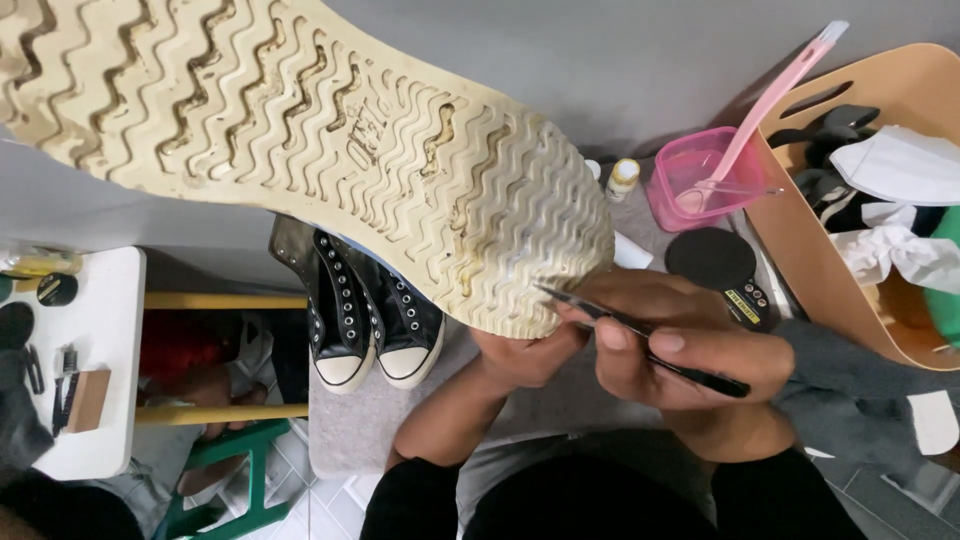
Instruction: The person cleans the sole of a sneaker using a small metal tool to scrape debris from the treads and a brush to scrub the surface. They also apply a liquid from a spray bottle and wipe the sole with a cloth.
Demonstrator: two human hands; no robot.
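The shoe (300,130) is held up close to the camera, its cream sole with zigzag tread turned upward and filling the upper left of the view. Dirt shows dark in many of the grooves, thickest toward the rounded end near the hands and in patches across the middle, so by the look of it much of the tread is yet to be picked clean; only some ridges look pale. The left hand (525,355) sits under that rounded end, fingers curled against the sole's edge and bearing the shoe. The right hand (690,350) pinches a slim black pointed tool (640,340) between thumb and fingers pressed together, its tip resting at the sole's edge.

Beyond, a pair of black lace-up sneakers (365,320) stands on a grey mat (340,440). To the far right is a pink tub (690,180) with a pink brush (770,100) in it, beside a tan basket (830,270) of cloths.
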